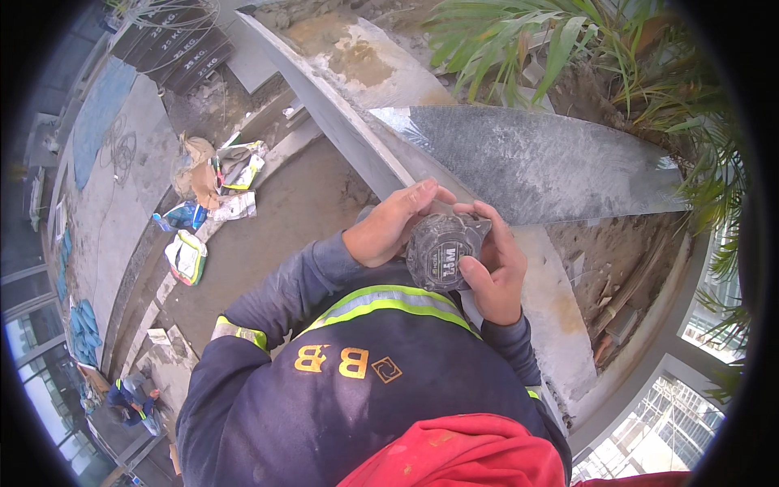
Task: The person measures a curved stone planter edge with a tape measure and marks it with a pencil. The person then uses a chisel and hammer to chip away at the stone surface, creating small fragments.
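Against the chest, both hands, left and right, clasp a scuffed, round grey-black tape measure.

A curved concrete ledge carries a grey stone slab laid across it — below, the dusty floor holds crumpled bags and a folded vest.

Daylit site w/ curved concrete ledge, sandy floor, palm fronds, glazing below.
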